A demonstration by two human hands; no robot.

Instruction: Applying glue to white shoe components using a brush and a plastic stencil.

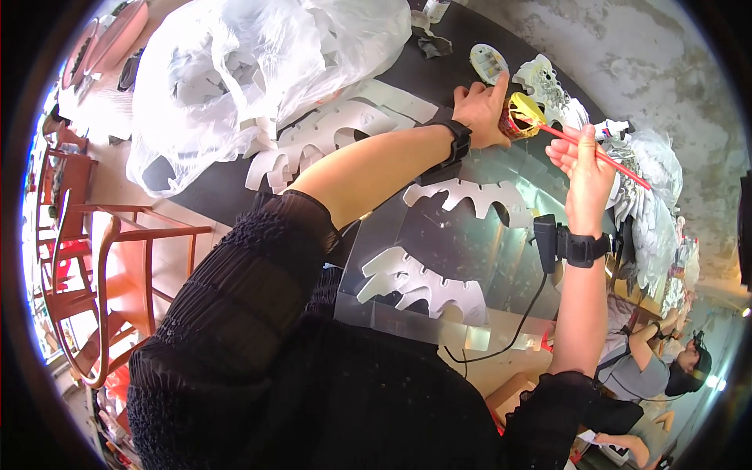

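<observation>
My left hand [479, 111] grips a small round paint pot [520, 115] with yellow paint inside, held over the dark table [439, 72]. My right hand [586, 168] holds a thin red paintbrush [603, 157], whose tip reaches into the pot. Both wrists wear black bands. Below the hands lies a clear plastic sheet [478, 243] over white toothed paper cut-outs [462, 196].
A large white plastic bag [251, 70] covers the table's left part, with more white cut-outs [329, 129] beside it. Painted pieces [489, 63] and white feather-like shapes [650, 196] lie beyond the hands. Red wooden chairs [86, 258] stand left. Another person [666, 360] sits at the lower right.
</observation>
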